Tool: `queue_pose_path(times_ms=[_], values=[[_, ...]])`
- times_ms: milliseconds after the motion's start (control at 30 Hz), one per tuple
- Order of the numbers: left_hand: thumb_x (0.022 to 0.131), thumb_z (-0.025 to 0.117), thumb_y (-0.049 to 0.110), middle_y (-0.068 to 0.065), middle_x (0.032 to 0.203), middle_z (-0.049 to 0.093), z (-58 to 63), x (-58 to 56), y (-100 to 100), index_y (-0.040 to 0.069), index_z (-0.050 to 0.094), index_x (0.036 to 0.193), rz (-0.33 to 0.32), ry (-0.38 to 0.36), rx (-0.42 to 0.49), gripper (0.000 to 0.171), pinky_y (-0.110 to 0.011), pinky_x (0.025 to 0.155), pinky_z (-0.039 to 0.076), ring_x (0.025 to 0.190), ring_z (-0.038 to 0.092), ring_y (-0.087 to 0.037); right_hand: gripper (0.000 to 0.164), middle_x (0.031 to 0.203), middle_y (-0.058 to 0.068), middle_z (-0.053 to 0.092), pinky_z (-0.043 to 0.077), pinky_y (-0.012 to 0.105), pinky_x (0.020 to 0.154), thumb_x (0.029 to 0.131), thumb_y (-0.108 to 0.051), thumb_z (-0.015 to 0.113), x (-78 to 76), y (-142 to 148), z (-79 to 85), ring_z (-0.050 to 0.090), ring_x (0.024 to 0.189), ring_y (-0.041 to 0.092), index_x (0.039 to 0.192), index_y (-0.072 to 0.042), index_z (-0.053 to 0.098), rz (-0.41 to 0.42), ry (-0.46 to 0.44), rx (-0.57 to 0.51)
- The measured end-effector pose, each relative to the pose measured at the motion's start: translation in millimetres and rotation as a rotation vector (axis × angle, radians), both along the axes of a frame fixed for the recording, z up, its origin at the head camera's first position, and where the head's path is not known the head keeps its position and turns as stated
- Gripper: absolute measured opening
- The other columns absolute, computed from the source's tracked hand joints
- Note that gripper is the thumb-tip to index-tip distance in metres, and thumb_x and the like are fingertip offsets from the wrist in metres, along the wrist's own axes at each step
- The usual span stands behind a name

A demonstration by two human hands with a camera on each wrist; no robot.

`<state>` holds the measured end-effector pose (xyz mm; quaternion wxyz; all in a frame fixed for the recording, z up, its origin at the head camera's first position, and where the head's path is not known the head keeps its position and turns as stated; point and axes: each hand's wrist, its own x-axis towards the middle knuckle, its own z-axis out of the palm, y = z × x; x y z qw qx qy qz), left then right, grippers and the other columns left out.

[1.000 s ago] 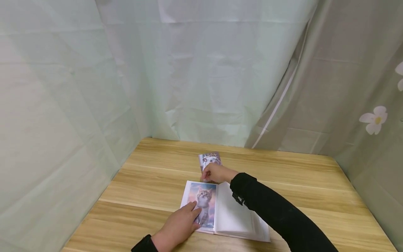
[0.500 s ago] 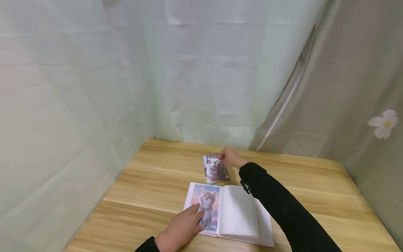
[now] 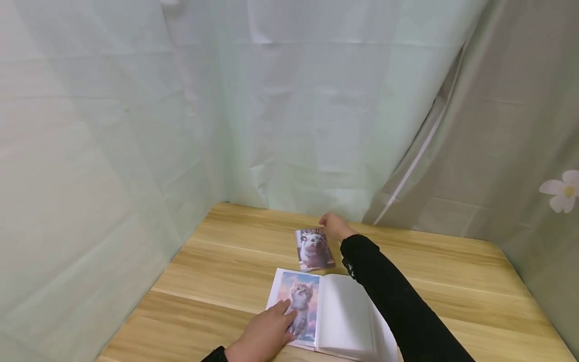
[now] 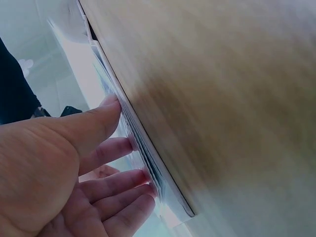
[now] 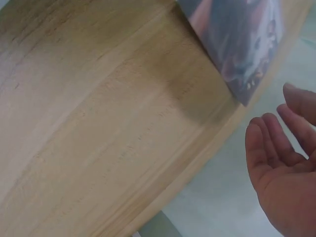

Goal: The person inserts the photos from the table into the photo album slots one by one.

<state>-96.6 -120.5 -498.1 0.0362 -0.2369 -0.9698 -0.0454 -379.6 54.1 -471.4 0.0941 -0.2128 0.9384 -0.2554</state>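
Observation:
An open photo album (image 3: 346,314) lies near the front of the table, a kitten picture (image 3: 304,291) in its left page and a blank white sleeve on the right. My left hand (image 3: 267,332) rests on that left page, fingers extended over the picture's lower left; the left wrist view shows the thumb and fingers along the album (image 4: 140,133) edge. Beyond the album lies a small stack of photos (image 3: 314,250), topped by a furry, crowned animal. My right hand (image 3: 336,226) hovers by the stack's far right corner, loosely curled fingers (image 5: 256,148) apart from the photo (image 5: 239,44), holding nothing.
The wooden table (image 3: 226,261) runs back to pale curtains (image 3: 294,125) hanging along its far and left sides. A grey curtain (image 3: 488,151) with a white flower hangs on the right. My right sleeve (image 3: 398,296) passes over the album's right part.
My right hand has moved from the photo stack's near end to its far right corner and come off it, uncovering the top photo. The left hand stays on the album. The head view has shifted slightly.

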Motion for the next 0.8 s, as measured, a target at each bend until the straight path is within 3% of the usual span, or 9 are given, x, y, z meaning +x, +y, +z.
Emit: queue_pose_path(times_ms=[167, 300, 500, 800], values=[[0.087, 0.076, 0.037, -0.016, 0.129, 0.064, 0.5, -0.3, 0.1, 0.009, 0.070, 0.123, 0.020, -0.019, 0.004, 0.046, -0.034, 0.092, 0.055, 0.115, 0.063, -0.027, 0.034, 0.124, 0.019, 0.064, 0.053, 0.042, 0.094, 0.093, 0.000, 0.067, 3.1, -4.4, -2.9, 0.061, 0.112, 0.030, 0.126, 0.006, 0.063, 0.056, -0.031, 0.025], [0.086, 0.076, 0.037, -0.016, 0.130, 0.064, 1.6, -1.9, 1.8, 0.009, 0.070, 0.124, 0.019, -0.033, 0.009, 0.048, -0.033, 0.092, 0.055, 0.117, 0.063, -0.026, 0.041, 0.128, 0.020, 0.063, 0.052, 0.041, 0.095, 0.092, 0.002, 0.066, 3.7, -4.9, -5.7, 0.060, 0.114, 0.029, 0.131, 0.006, 0.060, 0.093, -0.010, 0.059], [0.085, 0.078, 0.038, -0.013, 0.128, 0.064, 0.4, -2.5, 3.4, 0.009, 0.071, 0.122, 0.002, -0.022, 0.012, 0.048, -0.032, 0.090, 0.055, 0.116, 0.063, -0.024, 0.048, 0.131, 0.017, 0.062, 0.048, 0.041, 0.099, 0.090, -0.001, 0.070, 4.9, -1.9, -14.0, 0.057, 0.115, 0.027, 0.136, 0.001, 0.058, 0.129, -0.052, 0.113], [0.084, 0.078, 0.037, -0.014, 0.127, 0.064, -3.4, -4.2, 4.0, 0.010, 0.072, 0.121, -0.005, 0.007, 0.024, 0.047, -0.033, 0.089, 0.056, 0.115, 0.063, -0.025, 0.052, 0.119, 0.017, 0.065, 0.049, 0.042, 0.097, 0.080, -0.005, 0.084, -2.0, 2.0, -24.9, 0.058, 0.108, 0.027, 0.126, 0.003, 0.063, 0.080, -0.011, 0.056]])
